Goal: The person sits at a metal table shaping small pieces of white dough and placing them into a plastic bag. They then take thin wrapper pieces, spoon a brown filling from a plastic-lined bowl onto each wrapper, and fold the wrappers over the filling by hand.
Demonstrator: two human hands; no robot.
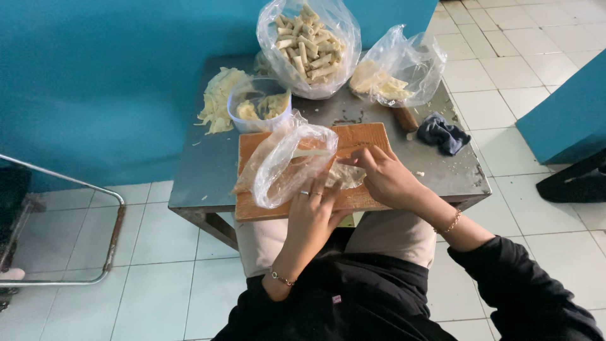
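Note:
A wooden cutting board [369,136] lies on a small metal table [208,167]. On the board rests a thin pale wrapper sheet [346,175] between both hands. My left hand [312,211], with rings on two fingers, touches the sheet's near edge with its fingertips. My right hand [385,177] presses fingers on the sheet's right side. A crumpled clear plastic bag [284,161] with a pale strip inside lies on the board's left part, beside my left hand.
At the table's back stand a clear bag of rolled pale sticks [309,44], a second bag with pale sheets [394,76], a plastic tub of filling [259,104], a pile of shredded pale food [218,98], a dark cloth [442,132]. A metal frame [95,240] stands left.

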